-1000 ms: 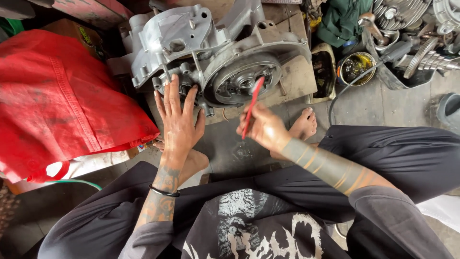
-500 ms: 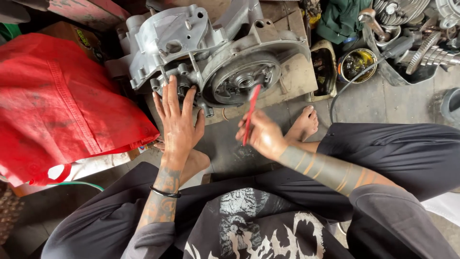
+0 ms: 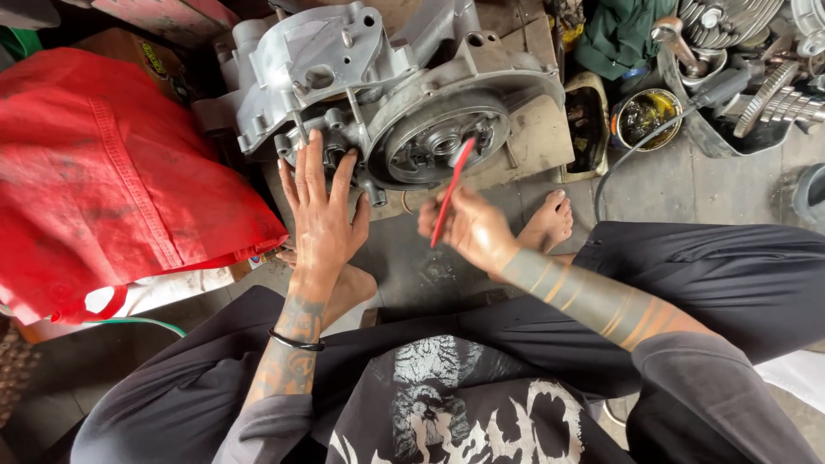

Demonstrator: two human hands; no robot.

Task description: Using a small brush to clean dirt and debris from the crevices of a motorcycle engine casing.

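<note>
Grimy workshop floor [image 3: 662,185] carries our grey engine case [image 3: 387,94]. We keep our left hand [image 3: 322,219] spread flat against it for steadiness, while our right hand [image 3: 468,230] pinches 1 red tool [image 3: 452,191], best worked gently around the round housing [image 3: 443,142].

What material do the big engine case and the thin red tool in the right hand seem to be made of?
Engine case: most likely cast metal, perhaps aluminium; dull silver-grey, matte, with moulded ribs and bolt bosses. The left hand rests flat against it.
Red tool: probably plastic, or painted metal; a uniform bright red, thin and straight. The look leaves this open. The right hand grips its lower end.
</note>
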